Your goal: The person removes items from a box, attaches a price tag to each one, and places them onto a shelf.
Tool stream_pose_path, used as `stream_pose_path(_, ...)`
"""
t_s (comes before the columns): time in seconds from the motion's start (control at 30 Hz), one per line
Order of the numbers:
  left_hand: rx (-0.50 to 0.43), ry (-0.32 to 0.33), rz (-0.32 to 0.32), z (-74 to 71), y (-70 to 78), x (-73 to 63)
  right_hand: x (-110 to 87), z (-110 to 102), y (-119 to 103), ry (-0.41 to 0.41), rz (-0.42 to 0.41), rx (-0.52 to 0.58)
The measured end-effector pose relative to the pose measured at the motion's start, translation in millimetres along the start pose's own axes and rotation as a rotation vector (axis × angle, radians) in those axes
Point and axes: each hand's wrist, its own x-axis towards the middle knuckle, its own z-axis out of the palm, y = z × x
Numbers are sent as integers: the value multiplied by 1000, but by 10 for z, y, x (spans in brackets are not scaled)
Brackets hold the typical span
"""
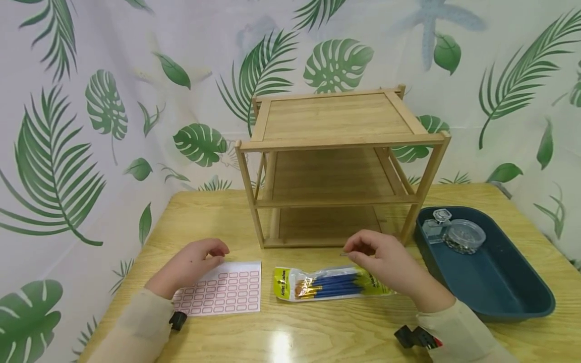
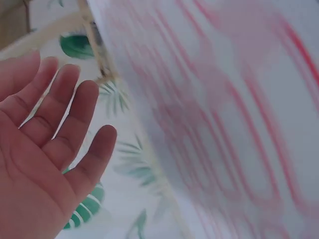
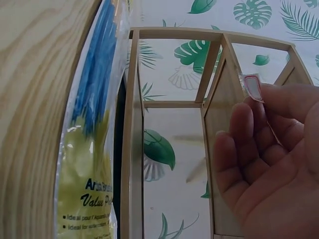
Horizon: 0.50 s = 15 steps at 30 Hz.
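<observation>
two pale sleeves (image 1: 136, 322) lie nearest. the left hand (image 1: 195, 264), fingers loosely spread, is by the label sheet (image 1: 236, 292). the right hand (image 1: 381, 259) pinches a small label (image 3: 252, 87) near the brush pack (image 1: 331, 286); the right wrist view shows its red border and steep long axis, the head view just a sliver pointing left. a narrow strip of surface (image 1: 268, 290) separates sheet and pack.

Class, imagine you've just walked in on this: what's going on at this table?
A person's right hand pinches a small red-edged sticker above the right end of a brush pack. The left hand holds nothing and is at the sticker sheet, whose printed boxes are also red-edged. The pack lies in front of a wooden shelf. To its right, a tray holds a bottle and a round tub.
</observation>
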Motion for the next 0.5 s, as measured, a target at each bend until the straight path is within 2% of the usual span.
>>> stream_pose_path(0.27,-47,55,136,157,400,48,5,5,26,-9,52,37)
stream_pose_path(0.5,-105,60,306,305,805,87,34,27,70,4,153,60)
